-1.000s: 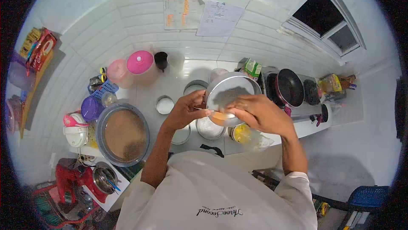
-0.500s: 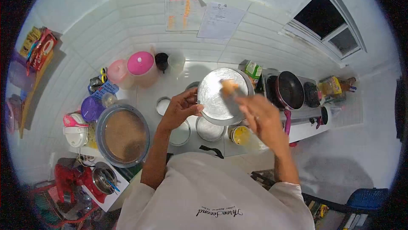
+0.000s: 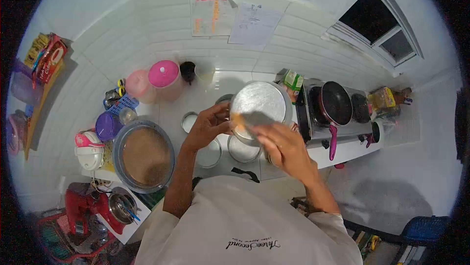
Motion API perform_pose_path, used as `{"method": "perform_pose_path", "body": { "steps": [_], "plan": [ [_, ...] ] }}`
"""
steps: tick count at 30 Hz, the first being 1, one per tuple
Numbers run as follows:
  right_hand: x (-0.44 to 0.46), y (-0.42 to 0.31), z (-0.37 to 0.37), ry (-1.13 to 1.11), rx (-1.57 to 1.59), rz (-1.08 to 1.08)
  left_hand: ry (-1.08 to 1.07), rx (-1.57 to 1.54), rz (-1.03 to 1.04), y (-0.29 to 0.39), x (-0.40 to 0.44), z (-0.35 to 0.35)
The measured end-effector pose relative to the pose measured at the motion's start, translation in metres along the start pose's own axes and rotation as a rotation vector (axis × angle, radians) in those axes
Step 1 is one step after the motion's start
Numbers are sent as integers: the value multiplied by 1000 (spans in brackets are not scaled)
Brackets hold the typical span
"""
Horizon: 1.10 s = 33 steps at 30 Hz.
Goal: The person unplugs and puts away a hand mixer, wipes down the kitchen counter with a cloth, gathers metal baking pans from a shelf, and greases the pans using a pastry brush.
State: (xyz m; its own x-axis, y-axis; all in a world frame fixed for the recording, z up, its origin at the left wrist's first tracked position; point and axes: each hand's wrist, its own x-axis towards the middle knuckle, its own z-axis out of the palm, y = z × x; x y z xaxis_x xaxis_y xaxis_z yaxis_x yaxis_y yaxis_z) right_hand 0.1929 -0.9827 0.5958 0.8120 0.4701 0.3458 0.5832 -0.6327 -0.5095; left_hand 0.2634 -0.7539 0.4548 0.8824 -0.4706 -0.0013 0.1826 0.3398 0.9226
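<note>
My left hand (image 3: 208, 127) grips the left rim of a round silver cake pan (image 3: 262, 99), raised above the counter and tilted so its bright inner bottom faces me. In my right hand (image 3: 284, 150), closed and slightly blurred, is a pastry brush (image 3: 238, 120) with an orange-tan head. The brush head touches the pan near its left edge, close to my left fingers. Below sit more round pans: a small one (image 3: 189, 121), one with a pale inside (image 3: 209, 155) and a silver one (image 3: 242, 150). My right hand mostly hides the tub of yellow spread.
A big grey basin (image 3: 117, 153) of brown mixture stands at left, near a purple container (image 3: 107, 126) and a pink-lidded tub (image 3: 163, 74). A red stand mixer (image 3: 81, 208) is lower left. At right, a black frying pan (image 3: 336, 102) rests on the stove (image 3: 313, 136).
The brush has swept from the upper right of the pan down to its left edge, my right hand moving left and down with it. My left hand keeps its hold.
</note>
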Motion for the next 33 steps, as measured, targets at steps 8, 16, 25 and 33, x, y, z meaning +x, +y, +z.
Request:
{"method": "perform_pose_path", "body": {
  "steps": [8,16,25,33],
  "plan": [
    [-14,2,-9,-87,-405,130,51,65,48,-2,-8,-9],
    [4,21,14,153,21,11,32,57,-8,-2,-5,3],
    [-17,17,10,9,103,184,104,62,24,-3,-4,-3],
    [-10,35,25,154,-376,326,142,286,76,-1,-4,11]
  ]
}}
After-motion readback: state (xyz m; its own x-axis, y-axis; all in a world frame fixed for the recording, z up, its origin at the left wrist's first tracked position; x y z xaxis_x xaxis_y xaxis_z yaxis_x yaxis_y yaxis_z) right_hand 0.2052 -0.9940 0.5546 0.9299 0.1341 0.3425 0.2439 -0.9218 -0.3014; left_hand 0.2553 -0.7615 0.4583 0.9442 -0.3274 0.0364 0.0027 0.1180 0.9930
